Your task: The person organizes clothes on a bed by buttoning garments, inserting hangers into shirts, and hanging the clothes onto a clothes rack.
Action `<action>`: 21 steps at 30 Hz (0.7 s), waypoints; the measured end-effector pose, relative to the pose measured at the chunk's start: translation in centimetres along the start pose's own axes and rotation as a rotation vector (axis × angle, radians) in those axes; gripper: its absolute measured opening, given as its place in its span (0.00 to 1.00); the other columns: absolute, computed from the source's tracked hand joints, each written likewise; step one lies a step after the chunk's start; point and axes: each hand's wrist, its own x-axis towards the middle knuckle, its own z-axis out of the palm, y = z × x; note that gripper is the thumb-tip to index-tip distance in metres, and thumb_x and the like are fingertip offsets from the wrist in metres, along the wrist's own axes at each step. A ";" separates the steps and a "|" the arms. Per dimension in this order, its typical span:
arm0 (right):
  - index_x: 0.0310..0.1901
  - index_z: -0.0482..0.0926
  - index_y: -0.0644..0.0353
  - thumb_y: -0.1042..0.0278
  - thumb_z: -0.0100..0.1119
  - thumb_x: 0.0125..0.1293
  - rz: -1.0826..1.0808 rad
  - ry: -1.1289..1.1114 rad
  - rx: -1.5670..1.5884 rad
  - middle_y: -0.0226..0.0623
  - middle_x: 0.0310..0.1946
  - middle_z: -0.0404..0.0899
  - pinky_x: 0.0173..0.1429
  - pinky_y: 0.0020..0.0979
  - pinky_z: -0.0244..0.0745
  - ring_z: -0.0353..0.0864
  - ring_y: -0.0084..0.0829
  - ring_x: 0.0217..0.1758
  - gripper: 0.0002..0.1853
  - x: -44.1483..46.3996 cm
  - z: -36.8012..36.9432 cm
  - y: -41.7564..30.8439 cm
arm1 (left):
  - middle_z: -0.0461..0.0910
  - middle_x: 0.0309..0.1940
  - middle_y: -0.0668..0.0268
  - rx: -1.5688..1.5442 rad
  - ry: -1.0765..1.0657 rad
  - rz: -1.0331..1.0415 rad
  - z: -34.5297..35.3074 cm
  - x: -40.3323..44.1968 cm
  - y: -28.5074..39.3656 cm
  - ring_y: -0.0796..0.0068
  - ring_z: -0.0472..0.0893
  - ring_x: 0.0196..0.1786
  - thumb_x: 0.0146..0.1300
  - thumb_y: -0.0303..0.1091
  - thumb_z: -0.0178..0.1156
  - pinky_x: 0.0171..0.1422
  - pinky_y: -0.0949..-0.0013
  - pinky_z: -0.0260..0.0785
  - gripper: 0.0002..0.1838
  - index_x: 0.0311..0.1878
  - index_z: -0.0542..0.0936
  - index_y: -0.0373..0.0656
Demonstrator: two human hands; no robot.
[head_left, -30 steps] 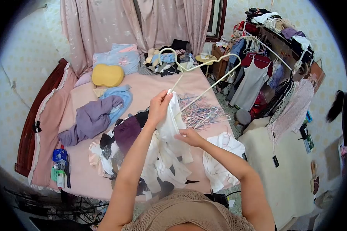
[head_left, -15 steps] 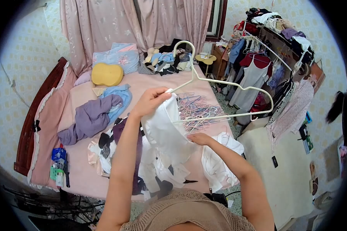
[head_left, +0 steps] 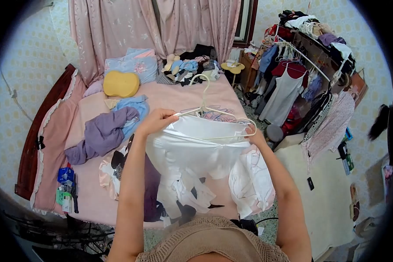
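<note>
A white satin garment [head_left: 192, 150] is stretched between my hands above the bed. A cream clothes hanger [head_left: 205, 94] sits at its upper edge, hook pointing up, with its left end at the garment's corner. Pinched together, the fingers of my left hand [head_left: 158, 120] hold that corner and the hanger's end. At the opposite side my right hand [head_left: 256, 135] grips the garment's edge beside the hanger's right end; some of its fingers are hidden. Behind the hanger lies a pile of thin hangers [head_left: 218, 115], mostly covered by the garment.
White clothes [head_left: 251, 181] and a dark purple garment [head_left: 152, 187] lie on the pink bed [head_left: 98, 198]. Farther left are a purple bundle [head_left: 102, 133] and a yellow cushion [head_left: 121, 84]. A loaded clothes rack [head_left: 308, 56] stands at the right, behind a cream-covered surface [head_left: 318, 209].
The hanger has swung lower and levelled out over the garment's upper edge. My right hand has moved up and right, spreading the garment wide; my left hand has dropped slightly.
</note>
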 end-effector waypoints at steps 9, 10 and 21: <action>0.60 0.64 0.54 0.73 0.44 0.59 0.123 -0.011 0.081 0.37 0.22 0.81 0.33 0.30 0.74 0.82 0.31 0.27 0.25 -2.4 -4.4 -6.9 | 0.65 0.18 0.76 0.109 0.111 -0.056 -0.1 0.0 0.0 0.87 0.61 0.24 0.63 0.36 0.54 0.26 0.77 0.55 0.12 0.32 0.75 0.35; 0.60 0.64 0.54 0.73 0.44 0.59 0.125 -0.010 0.080 0.37 0.22 0.81 0.33 0.30 0.74 0.82 0.31 0.27 0.25 -2.5 -4.5 -7.2 | 0.65 0.17 0.74 0.164 0.124 -0.035 0.0 0.0 0.2 0.86 0.61 0.23 0.62 0.36 0.55 0.26 0.77 0.56 0.12 0.32 0.75 0.35; 0.65 0.52 0.58 0.69 0.45 0.59 0.039 0.009 0.087 0.38 0.26 0.82 0.28 0.32 0.73 0.79 0.31 0.23 0.31 -4.8 -4.1 -13.3 | 0.76 0.21 0.57 0.578 0.368 0.029 4.6 1.7 -1.5 0.63 0.76 0.24 0.58 0.40 0.56 0.30 0.65 0.65 0.11 0.37 0.81 0.43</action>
